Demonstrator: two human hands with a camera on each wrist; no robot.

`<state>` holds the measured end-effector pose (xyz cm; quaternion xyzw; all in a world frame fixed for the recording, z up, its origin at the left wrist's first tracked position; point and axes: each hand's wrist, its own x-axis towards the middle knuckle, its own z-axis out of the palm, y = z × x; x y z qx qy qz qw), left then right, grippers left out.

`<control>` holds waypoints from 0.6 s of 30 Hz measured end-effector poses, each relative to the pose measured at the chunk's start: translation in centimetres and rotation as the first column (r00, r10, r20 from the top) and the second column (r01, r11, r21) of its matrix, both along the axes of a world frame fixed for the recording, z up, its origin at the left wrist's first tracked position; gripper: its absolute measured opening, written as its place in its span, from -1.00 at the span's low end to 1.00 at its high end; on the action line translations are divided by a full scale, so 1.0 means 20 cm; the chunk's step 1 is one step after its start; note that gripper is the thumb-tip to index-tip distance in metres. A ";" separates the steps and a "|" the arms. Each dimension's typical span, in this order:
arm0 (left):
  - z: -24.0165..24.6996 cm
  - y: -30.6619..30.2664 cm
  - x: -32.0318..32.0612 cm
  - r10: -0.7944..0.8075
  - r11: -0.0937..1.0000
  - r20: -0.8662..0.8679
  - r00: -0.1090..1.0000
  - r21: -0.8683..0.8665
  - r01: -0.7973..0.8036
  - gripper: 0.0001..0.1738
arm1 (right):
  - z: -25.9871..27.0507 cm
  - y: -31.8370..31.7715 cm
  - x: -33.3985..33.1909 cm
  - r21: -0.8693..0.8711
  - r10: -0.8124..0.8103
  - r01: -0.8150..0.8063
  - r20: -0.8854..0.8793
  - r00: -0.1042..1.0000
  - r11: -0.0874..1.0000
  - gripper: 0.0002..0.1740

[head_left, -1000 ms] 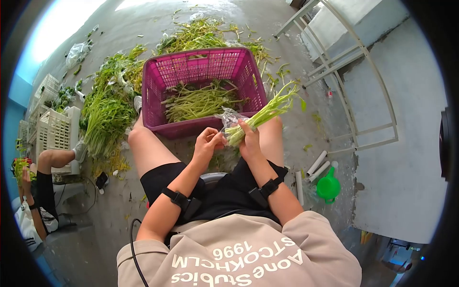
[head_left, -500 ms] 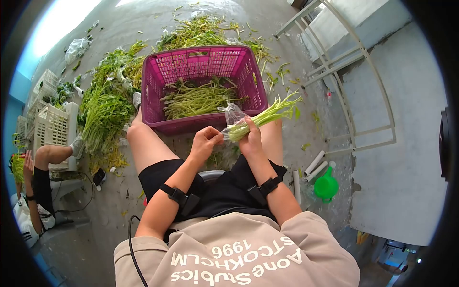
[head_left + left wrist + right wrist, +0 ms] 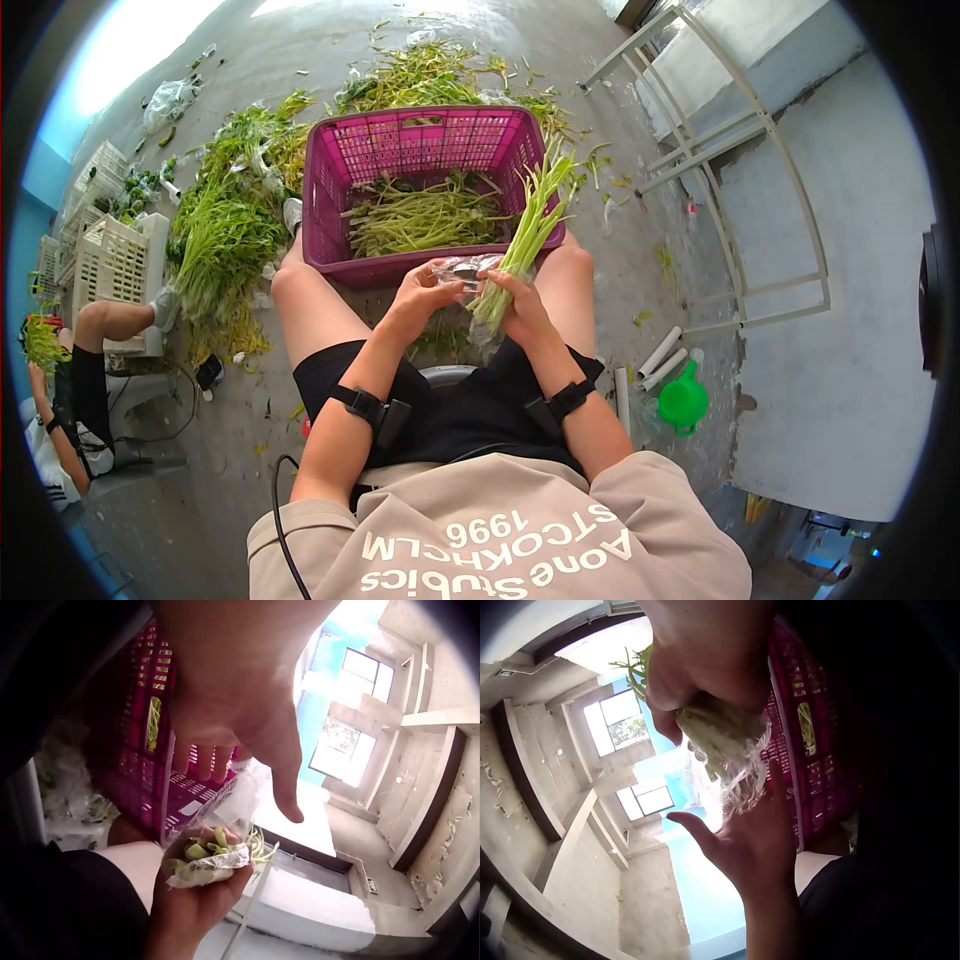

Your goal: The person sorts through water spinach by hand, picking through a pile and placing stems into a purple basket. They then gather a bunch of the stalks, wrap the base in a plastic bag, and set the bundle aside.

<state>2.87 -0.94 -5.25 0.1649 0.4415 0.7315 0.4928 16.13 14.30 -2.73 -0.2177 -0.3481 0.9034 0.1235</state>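
In the head view my right hand (image 3: 522,308) grips a bunch of leafy green stalks (image 3: 540,215), its leafy ends pointing up and away over the crate's near right corner. Clear plastic film (image 3: 460,268) wraps the cut ends and stretches across toward my left hand (image 3: 418,298). The right wrist view shows the crinkled film (image 3: 739,780) around the stalk ends, with the left hand's thumb spread wide below it. Seen from the left wrist, the left fingers (image 3: 204,761) lie extended beside the film, above the cut ends (image 3: 210,847).
A purple plastic crate (image 3: 345,268) with more stalks (image 3: 430,215) stands just beyond my knees. Heaps of greens (image 3: 225,220) lie on the floor left and behind. White crates (image 3: 110,260) and another person (image 3: 75,400) are at left. A metal frame (image 3: 755,130) and green plastic container (image 3: 683,400) stand at right.
The bunch has swung from slanting right to more upright, its leaves now over the crate's corner. My left hand has gone from pinching the film's edge to spread fingers beside it.
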 end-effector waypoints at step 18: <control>0.16 0.09 0.15 0.312 0.943 -0.289 0.905 -0.024 -0.332 -0.87 | -0.12 -0.13 -0.12 0.548 -0.332 0.189 0.172 0.928 0.814 -0.91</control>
